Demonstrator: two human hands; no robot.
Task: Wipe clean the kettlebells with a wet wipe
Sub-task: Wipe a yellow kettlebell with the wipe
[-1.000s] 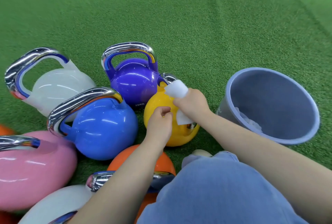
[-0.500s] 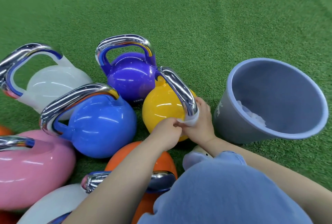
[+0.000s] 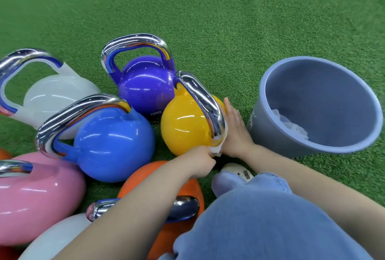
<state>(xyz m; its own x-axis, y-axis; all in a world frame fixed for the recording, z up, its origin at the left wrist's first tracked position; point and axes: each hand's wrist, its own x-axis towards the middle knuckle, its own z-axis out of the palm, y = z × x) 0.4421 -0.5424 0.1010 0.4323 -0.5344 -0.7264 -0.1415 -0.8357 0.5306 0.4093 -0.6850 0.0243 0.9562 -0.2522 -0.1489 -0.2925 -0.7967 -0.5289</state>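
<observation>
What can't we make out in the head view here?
- Wet wipe: mostly hidden between the two hands and the yellow kettlebell.
- Left hand fingertips: turned away from the camera.
- Bucket contents: white wad, partly behind the rim.
- Pink kettlebell: cut off by the left edge.

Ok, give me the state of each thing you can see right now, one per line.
yellow kettlebell: upright, being wiped at its handle base.
wet wipe: pressed against the yellow kettlebell, between both hands.
right hand: flat on the wipe, fingers straight.
left hand: pinches the wipe's lower edge.
purple kettlebell: upright, untouched.
blue kettlebell: tilted, leaning among the others.
grey bin: tipped toward the camera, crumpled white wipes inside.
</observation>
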